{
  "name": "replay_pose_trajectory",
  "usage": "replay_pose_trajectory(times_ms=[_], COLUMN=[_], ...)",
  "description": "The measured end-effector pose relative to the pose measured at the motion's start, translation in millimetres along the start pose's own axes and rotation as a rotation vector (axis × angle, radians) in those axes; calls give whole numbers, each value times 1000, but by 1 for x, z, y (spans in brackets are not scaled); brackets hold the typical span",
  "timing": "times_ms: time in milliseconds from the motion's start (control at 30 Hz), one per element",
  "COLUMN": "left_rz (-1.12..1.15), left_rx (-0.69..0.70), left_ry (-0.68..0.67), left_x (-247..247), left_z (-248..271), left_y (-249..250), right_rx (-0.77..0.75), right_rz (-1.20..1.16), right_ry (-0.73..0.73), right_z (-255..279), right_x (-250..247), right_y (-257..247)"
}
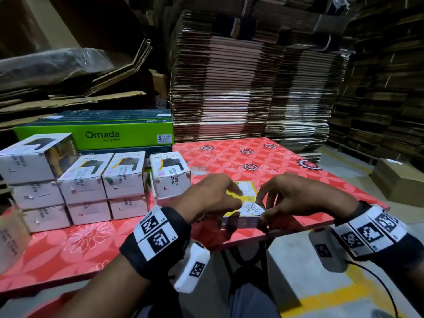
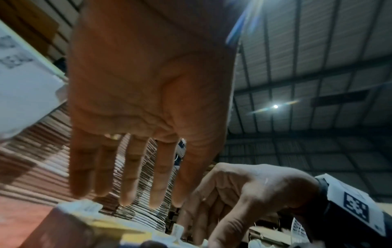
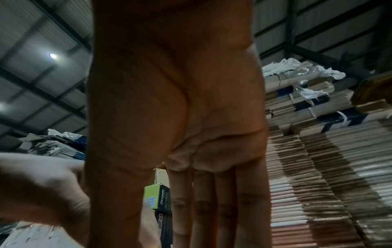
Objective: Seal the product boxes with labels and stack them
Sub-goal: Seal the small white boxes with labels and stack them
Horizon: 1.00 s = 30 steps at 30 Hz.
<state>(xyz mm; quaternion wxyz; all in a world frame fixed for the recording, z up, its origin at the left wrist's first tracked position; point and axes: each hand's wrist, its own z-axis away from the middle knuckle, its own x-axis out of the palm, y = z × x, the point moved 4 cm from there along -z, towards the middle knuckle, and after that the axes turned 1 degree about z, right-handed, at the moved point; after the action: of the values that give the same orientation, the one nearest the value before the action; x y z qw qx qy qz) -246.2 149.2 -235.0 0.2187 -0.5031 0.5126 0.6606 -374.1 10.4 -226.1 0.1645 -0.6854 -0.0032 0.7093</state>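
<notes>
A product box (image 1: 232, 195) with a yellow and white top lies flat at the front edge of the red floral table (image 1: 229, 157). A white seal label (image 1: 253, 208) reading "do not accept if seal is broken" sits at its near right corner. My left hand (image 1: 218, 196) rests on the box top with straight, spread fingers (image 2: 131, 176), thumb beside the label. My right hand (image 1: 291, 196) reaches down and pinches the label between thumb and forefinger. The box's underside is hidden.
Several sealed white boxes (image 1: 85, 180) stand stacked at the table's left, and one more (image 1: 169, 177) stands alone beside them. A green Omada box (image 1: 103, 134) lies behind. Tall piles of flattened cardboard (image 1: 252, 88) fill the back. A brown carton (image 1: 399, 180) sits on the floor to the right.
</notes>
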Motion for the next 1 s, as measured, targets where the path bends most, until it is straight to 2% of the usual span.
replay_pose_trajectory(times_ms=[133, 267, 367, 800, 1000], left_rz=[122, 248, 346, 383, 386], left_rx=[33, -7, -7, -5, 10], left_ry=[-67, -38, 3, 98, 93], left_x=[21, 32, 35, 32, 34], left_z=[3, 7, 10, 14, 12], left_y=[-4, -12, -15, -19, -19], right_rx=[-65, -146, -144, -182, -170], right_rz=[-11, -51, -78, -257, -385], right_ry=[71, 56, 82, 178, 204], right_z=[0, -7, -12, -13, -15], right_x=[-7, 4, 9, 22, 25], right_y=[-7, -13, -11, 1, 5])
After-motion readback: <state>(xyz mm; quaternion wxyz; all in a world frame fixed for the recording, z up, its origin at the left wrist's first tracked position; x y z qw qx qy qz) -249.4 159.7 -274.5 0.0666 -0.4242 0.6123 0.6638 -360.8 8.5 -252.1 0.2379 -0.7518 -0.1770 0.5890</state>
